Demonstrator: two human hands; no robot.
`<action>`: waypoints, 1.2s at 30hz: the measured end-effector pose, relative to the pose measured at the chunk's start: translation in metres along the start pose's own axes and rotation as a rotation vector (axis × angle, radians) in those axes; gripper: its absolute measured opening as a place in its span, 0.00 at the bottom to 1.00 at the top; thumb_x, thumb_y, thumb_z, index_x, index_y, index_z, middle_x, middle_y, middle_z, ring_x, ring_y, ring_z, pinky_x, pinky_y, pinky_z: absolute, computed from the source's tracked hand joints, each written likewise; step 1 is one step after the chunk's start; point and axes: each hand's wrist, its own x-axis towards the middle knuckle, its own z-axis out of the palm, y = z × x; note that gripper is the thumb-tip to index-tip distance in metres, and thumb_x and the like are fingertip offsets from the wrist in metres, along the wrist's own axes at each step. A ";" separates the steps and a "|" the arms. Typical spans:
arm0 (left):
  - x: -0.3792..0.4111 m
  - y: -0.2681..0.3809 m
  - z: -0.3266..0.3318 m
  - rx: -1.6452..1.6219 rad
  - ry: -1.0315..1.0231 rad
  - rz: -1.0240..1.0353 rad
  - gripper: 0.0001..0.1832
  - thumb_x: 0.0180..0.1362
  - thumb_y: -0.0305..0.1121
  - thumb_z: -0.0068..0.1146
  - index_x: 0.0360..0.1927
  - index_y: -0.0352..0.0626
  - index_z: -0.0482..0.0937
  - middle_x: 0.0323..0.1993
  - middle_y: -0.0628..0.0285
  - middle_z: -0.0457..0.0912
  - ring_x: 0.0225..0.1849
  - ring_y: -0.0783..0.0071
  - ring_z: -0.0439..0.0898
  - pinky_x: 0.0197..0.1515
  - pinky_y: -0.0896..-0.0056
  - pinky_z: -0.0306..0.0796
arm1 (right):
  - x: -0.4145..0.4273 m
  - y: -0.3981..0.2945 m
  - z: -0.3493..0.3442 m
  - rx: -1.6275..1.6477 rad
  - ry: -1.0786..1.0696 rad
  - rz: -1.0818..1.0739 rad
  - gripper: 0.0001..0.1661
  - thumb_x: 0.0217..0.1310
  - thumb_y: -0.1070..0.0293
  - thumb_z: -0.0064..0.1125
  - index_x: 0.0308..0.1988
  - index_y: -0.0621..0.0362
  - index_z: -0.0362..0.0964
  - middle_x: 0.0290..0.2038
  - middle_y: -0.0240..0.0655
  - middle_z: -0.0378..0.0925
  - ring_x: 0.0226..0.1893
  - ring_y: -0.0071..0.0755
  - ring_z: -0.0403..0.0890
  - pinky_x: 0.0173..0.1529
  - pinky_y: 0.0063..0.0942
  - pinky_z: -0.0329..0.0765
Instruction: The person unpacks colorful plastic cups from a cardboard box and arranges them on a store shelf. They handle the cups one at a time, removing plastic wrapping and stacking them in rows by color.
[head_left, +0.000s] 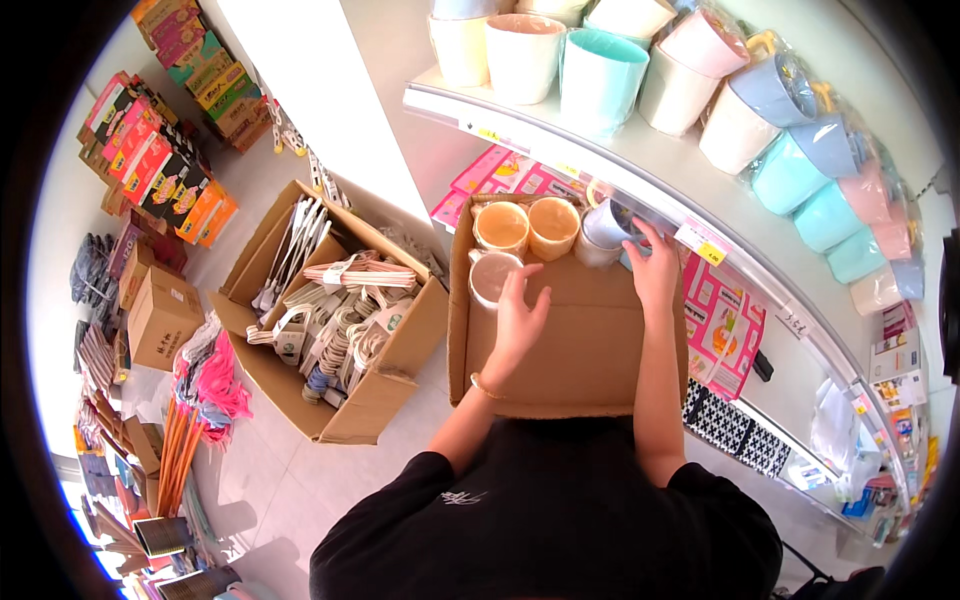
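A shallow cardboard box lies in front of me against the shelf. Along its far side stand two yellow-orange mugs, and a pale pinkish mug is nearer to me on the left. My left hand hovers at that pale mug with its fingers apart; whether it touches is unclear. At the box's far right, a blue-grey plastic-wrapped mug rests on a paler one. My right hand is beside this pair, thumb and fingers spread at the blue-grey mug's edge.
The upper shelf holds several stacked pastel mugs; its front edge overhangs the box's far right side. Pink printed packages lie on the lower shelf. To the left stands a carton of hangers, with mops beyond.
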 end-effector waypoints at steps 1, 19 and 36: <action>-0.003 0.002 0.002 -0.014 -0.024 -0.005 0.20 0.58 0.23 0.61 0.54 0.37 0.75 0.47 0.48 0.79 0.52 0.49 0.77 0.57 0.56 0.71 | 0.000 0.007 0.005 -0.005 0.006 -0.037 0.20 0.53 0.72 0.72 0.49 0.52 0.80 0.47 0.41 0.78 0.37 0.38 0.82 0.41 0.34 0.80; 0.005 0.032 0.008 0.142 -0.003 0.221 0.45 0.44 0.28 0.77 0.67 0.40 0.65 0.67 0.47 0.65 0.66 0.45 0.67 0.67 0.52 0.65 | -0.035 -0.053 -0.012 0.342 0.017 -0.133 0.12 0.57 0.76 0.69 0.39 0.61 0.73 0.41 0.37 0.78 0.28 0.28 0.77 0.30 0.26 0.74; 0.137 0.126 -0.047 0.064 0.324 0.610 0.56 0.32 0.28 0.82 0.67 0.35 0.60 0.67 0.42 0.66 0.66 0.41 0.69 0.66 0.49 0.65 | 0.038 -0.198 -0.063 0.310 0.154 -0.641 0.27 0.50 0.73 0.74 0.53 0.57 0.79 0.61 0.44 0.73 0.57 0.52 0.76 0.58 0.42 0.76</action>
